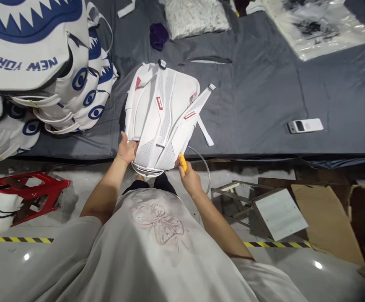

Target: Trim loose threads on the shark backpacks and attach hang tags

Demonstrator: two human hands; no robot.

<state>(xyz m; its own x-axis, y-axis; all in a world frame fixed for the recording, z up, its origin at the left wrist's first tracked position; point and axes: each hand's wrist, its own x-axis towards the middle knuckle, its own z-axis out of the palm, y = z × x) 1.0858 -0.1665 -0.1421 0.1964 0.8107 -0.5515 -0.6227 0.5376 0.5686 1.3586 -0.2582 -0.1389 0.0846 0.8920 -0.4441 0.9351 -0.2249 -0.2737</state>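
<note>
Though outstretched, both hands (pixel 127 150) on backpack (pixel 161 113)

The yellow tool (pixel 182 162) is mostly hidden in the right hand (pixel 189 178) (blade unseen).

**White backpack held at table edge**

A white backpack (pixel 161 117) is laid back-panel up on the grey table, its mesh padding and red-tagged straps spread upward. Its lower end overhangs the edge, where it is gripped by the left hand (pixel 126 150). A yellow tool (pixel 182 162) is held against it by the right hand (pixel 190 178).
</note>
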